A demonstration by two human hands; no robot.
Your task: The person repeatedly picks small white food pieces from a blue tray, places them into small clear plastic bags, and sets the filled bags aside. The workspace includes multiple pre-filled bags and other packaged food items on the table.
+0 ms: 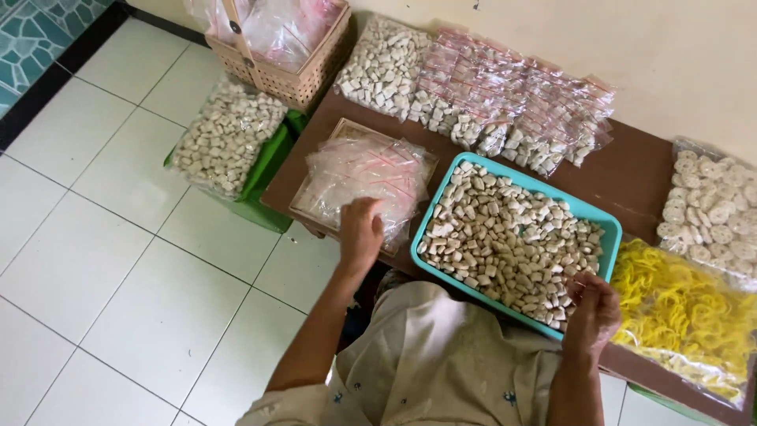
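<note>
White floor tiles [118, 260] are filling the left of the view, meeting a cream wall [670, 47] behind a low brown table [631, 170]. A teal tray [607, 229] of pale crackers is sitting on the table, just beside a flat tray of empty clear bags [355, 170]. The left hand [361, 229] is reaching onto those bags, fingers curled down on the plastic. The right hand [593, 309] is hovering at the teal tray's near corner, fingers bent; whether it is pinching anything cannot be told.
</note>
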